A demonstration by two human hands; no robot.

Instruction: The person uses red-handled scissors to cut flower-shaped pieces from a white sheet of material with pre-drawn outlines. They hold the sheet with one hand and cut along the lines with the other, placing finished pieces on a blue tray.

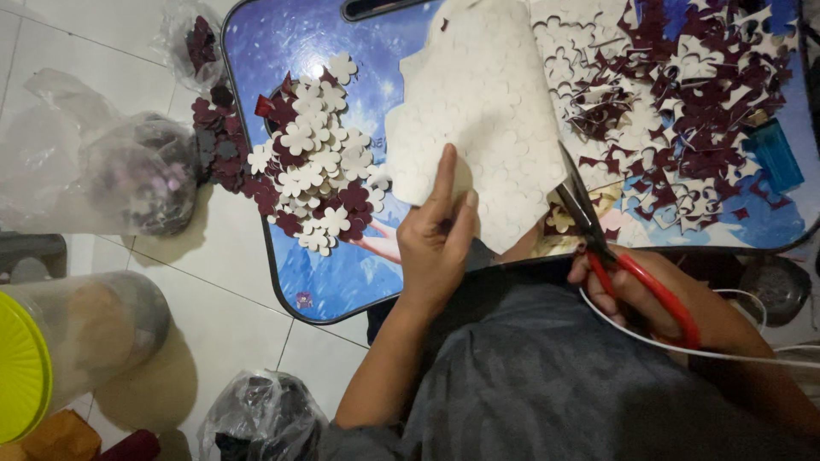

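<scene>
My left hand (437, 239) pinches the lower edge of a white sheet (487, 102) embossed with flower outlines, holding it over a blue picture tray-table (282, 51). My right hand (636, 294) grips red-handled scissors (598, 230) whose blades touch the sheet's right edge. A pile of cut flower shapes (312, 158), white and dark maroon, lies on the table to the left of the sheet.
Maroon and white offcut scraps (683, 102) cover the table's right side, beside a blue lighter-like object (773, 154). On the tiled floor sit clear plastic bags (141, 171), a jar with a yellow-green lid (51, 358) and a dark bag (256, 418). A white cable (683, 348) crosses my lap.
</scene>
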